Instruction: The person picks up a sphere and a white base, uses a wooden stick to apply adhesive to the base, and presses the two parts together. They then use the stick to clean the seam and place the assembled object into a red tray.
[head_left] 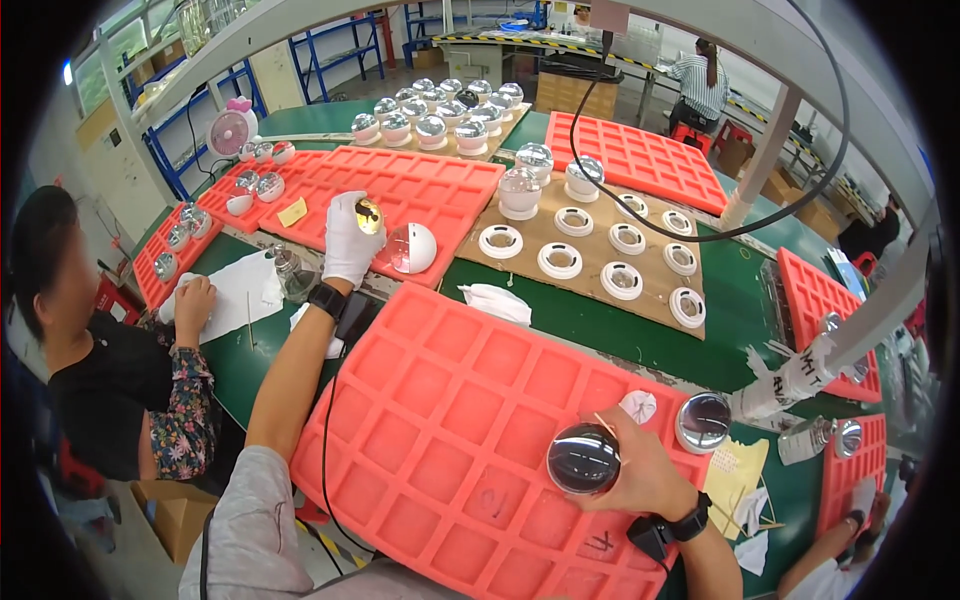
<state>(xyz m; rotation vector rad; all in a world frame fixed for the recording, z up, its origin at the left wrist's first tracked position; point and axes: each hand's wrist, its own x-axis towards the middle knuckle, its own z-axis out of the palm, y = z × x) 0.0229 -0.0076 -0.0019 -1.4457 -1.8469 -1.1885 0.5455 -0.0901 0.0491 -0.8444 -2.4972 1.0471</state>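
Observation:
My left hand [352,248], in a white glove, is closed on a small round piece with a shiny gold face [369,216]. It is above the far red foam tray, next to a white globe with a clear dome [411,248]. My bare right hand [645,468] grips a dark glossy dome [583,460] over the near red foam tray [440,465]. A thin wooden stick [606,425] shows by its fingers. Just beyond that hand, a white cloth [638,405] and another silvery dome [703,422] rest at the tray's right corner.
White rings and several domed globes stand on a cardboard sheet [600,235]. More globes [430,130] crowd a board farther back. A black cable [715,238] hangs over the cardboard. On the left sits a co-worker [110,370]; a glass bottle [293,275] stands near my left forearm.

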